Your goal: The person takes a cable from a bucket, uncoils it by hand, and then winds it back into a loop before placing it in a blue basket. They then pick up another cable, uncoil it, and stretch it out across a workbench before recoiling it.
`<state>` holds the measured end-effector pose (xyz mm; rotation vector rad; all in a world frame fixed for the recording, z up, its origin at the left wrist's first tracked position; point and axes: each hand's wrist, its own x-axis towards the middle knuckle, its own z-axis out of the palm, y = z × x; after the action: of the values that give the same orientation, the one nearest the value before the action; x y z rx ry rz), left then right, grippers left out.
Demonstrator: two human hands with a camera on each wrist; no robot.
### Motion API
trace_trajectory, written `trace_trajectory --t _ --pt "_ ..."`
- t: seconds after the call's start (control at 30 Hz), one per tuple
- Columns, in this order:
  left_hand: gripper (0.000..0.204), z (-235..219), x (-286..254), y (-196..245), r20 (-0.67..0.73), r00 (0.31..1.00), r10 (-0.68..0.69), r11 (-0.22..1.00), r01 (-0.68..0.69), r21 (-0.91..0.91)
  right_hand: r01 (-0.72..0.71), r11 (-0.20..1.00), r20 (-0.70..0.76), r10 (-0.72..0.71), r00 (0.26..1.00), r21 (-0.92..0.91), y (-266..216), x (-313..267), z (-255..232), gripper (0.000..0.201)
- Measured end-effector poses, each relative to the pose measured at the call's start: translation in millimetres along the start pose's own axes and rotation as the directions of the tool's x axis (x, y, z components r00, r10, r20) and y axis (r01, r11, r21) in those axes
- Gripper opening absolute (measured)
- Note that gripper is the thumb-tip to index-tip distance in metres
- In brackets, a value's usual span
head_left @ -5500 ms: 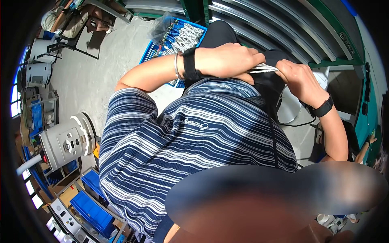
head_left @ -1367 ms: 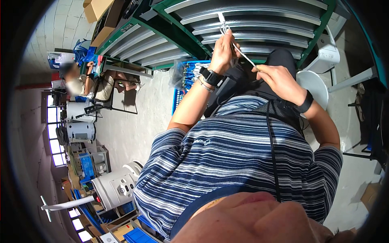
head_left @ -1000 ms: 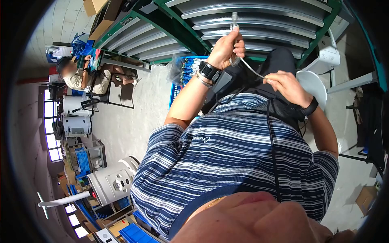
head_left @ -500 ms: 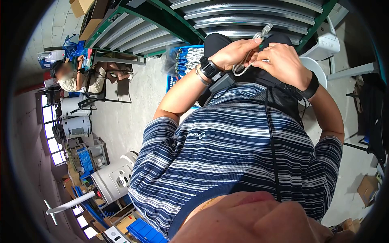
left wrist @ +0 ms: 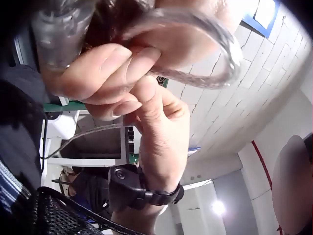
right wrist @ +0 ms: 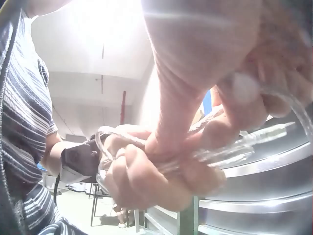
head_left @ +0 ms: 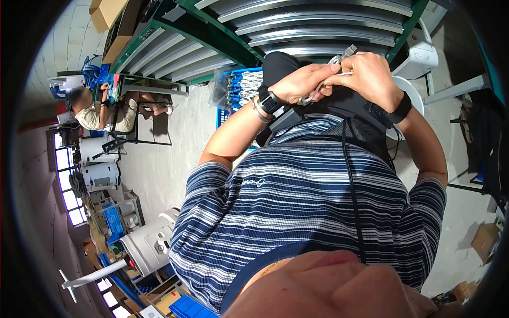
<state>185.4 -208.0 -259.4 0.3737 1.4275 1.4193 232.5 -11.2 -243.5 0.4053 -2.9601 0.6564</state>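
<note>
In the head view, the left hand [head_left: 302, 85] holds a coiled, pale, clear-sheathed cable [head_left: 304, 100]; its fingers curl round the coil in the right wrist view. The right hand [head_left: 369, 77] meets it at the fingertips and pinches the cable beside the left thumb. A USB plug [head_left: 350, 50] sticks out beyond both hands, above the dark-trousered lap. A loop of the cable [left wrist: 230, 54] stands out large in the left wrist view, near the left fingers [left wrist: 93, 81]. The right wrist view shows cable strands [right wrist: 230, 154] lying across the left fingers [right wrist: 142, 181].
A blue basket [head_left: 219, 117] of cables with blue parts stands beside the left knee. Grey-fronted green cabinets [head_left: 318, 24] rise ahead. A white round stool or bin [head_left: 411, 90] is at the right. Another person [head_left: 95, 111] sits at the far left.
Both hands came together from holding a stretch of cable between them. Since the last earlier frame, the hanging loop has drawn in closer to the left fingers.
</note>
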Motion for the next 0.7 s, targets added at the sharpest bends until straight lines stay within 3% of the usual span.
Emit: trace_trajectory --t 0.03,0.07,0.17,0.23,0.3,0.33,0.4,0.43,0.53,0.63,0.7 --pt "0.041 1.9 0.9 -0.2 0.004 1.000 0.002 1.000 -0.002 0.004 -0.012 1.000 0.020 0.012 1.000 -0.001 1.6 -0.5 2.7 0.050" --pt "0.041 5.8 1.8 0.0 -0.023 1.000 0.020 1.000 -0.020 0.003 0.025 0.997 -0.071 -0.020 0.997 0.070 -0.2 -4.1 5.3 0.051" --pt "0.041 5.6 2.4 -1.8 -0.019 0.996 0.093 0.996 -0.093 -0.012 0.049 0.999 -0.173 -0.044 0.984 0.024 -3.4 -5.1 6.5 0.053" --pt "0.040 -0.5 0.3 1.5 0.041 0.995 0.093 0.995 -0.094 0.033 0.009 1.000 -0.115 -0.006 0.993 0.025 -1.6 -5.7 2.7 0.046" --pt "0.039 0.5 -4.7 5.4 -0.003 0.994 0.110 0.988 -0.109 0.113 0.202 0.965 -0.200 -0.167 0.965 0.170 8.4 -6.7 3.1 0.034" --pt "0.038 0.1 -6.9 5.9 -0.034 0.991 0.132 0.965 -0.121 0.232 0.204 0.965 -0.202 -0.169 0.965 0.164 13.8 -9.6 1.3 0.034" --pt "0.037 -1.3 -6.7 3.5 -0.073 0.983 0.169 0.904 -0.125 0.409 0.159 0.940 -0.150 -0.118 0.982 0.303 21.9 -17.9 -2.0 0.022" --pt "0.037 -0.2 -6.8 3.2 -0.075 0.983 0.168 0.906 -0.124 0.404 0.158 0.940 -0.144 -0.119 0.982 0.303 21.5 -21.8 -3.9 0.022" --pt "0.039 5.7 -6.9 7.1 0.028 0.990 0.141 0.861 -0.137 0.490 0.071 0.948 -0.027 -0.066 0.997 0.310 16.2 -32.1 -11.8 0.022" --pt "0.039 9.7 -7.7 13.1 0.068 0.993 0.091 0.850 -0.113 0.515 0.063 0.959 -0.159 -0.019 0.987 0.276 7.9 -34.3 -13.6 0.020" --pt "0.037 13.6 -12.9 16.4 0.057 0.989 0.135 0.837 -0.145 0.528 0.110 0.954 -0.315 -0.017 0.949 0.278 6.3 -33.2 -10.8 0.019"
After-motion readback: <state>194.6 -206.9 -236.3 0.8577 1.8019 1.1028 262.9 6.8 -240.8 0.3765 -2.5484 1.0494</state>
